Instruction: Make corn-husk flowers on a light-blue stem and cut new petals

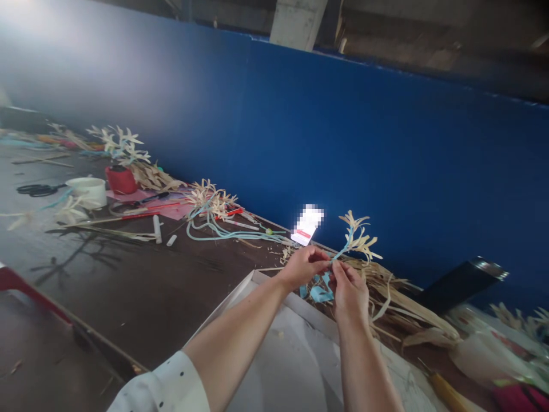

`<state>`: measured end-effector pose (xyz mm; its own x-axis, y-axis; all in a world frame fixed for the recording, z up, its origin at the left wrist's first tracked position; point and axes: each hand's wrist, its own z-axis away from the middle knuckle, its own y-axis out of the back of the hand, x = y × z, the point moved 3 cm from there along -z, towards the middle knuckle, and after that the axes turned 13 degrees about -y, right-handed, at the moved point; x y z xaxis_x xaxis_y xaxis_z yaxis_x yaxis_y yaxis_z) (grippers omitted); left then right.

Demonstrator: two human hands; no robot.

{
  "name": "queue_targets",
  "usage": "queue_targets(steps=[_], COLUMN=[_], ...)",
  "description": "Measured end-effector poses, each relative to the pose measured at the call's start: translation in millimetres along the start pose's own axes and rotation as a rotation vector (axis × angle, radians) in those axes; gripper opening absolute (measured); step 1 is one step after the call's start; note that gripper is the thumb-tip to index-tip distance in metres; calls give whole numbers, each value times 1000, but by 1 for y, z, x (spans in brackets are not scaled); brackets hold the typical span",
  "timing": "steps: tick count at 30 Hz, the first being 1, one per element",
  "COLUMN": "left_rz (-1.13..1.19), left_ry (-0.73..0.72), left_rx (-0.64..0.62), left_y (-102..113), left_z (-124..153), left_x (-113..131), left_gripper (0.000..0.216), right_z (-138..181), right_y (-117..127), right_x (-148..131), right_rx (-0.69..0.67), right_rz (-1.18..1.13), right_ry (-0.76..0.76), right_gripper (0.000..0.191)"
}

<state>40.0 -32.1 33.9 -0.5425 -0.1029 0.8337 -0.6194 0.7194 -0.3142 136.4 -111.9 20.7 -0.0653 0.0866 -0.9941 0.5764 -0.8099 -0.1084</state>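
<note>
Between my two hands is a craft flower [360,243] with pale, dried-husk petals and a stem wrapped in light blue. Its petals point up and to the right. My left hand [305,266] is closed, thumb and fingers pinching the lower stem. Right beside it, my right hand [350,287] pinches the same stretch of stem, so its bottom end is hidden by my fingers. Curled light blue strips [321,294] lie just below and behind my hands. A white shallow box [274,337] is under my forearms.
Dried husks [412,306] lie at right, near a dark cylinder [465,283]. Further left are more husk flowers [210,197], a lit phone [306,226], a white cup [88,191], a red pot [120,179] and black scissors [38,189]. A blue partition [343,143] borders the table.
</note>
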Motion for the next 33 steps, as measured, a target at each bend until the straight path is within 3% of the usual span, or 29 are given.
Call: queue_targets(steps=[4,8,15,22,33], left_rz=[160,148,66,-7,-42], left_ry=[148,203,221,183,188], left_rx=[-57,-78,-18,80,209], left_y=[-1,0,2,6,9], left_z=[1,2,0,-2,-6], left_x=[-4,-5,-4,-1,-3], left_gripper=[29,32,23,11,9], right_z=[-2,-1,-1,-7,-6], right_y=[3,5,2,-4,-21], right_x=[-2,-7,-17,-17,-33], right_rx=[44,67,22,-84,-46], right_rz=[116,211,374,415,619], right_ry=[44,77,154,98,161], right_gripper=[44,48,53,47,34])
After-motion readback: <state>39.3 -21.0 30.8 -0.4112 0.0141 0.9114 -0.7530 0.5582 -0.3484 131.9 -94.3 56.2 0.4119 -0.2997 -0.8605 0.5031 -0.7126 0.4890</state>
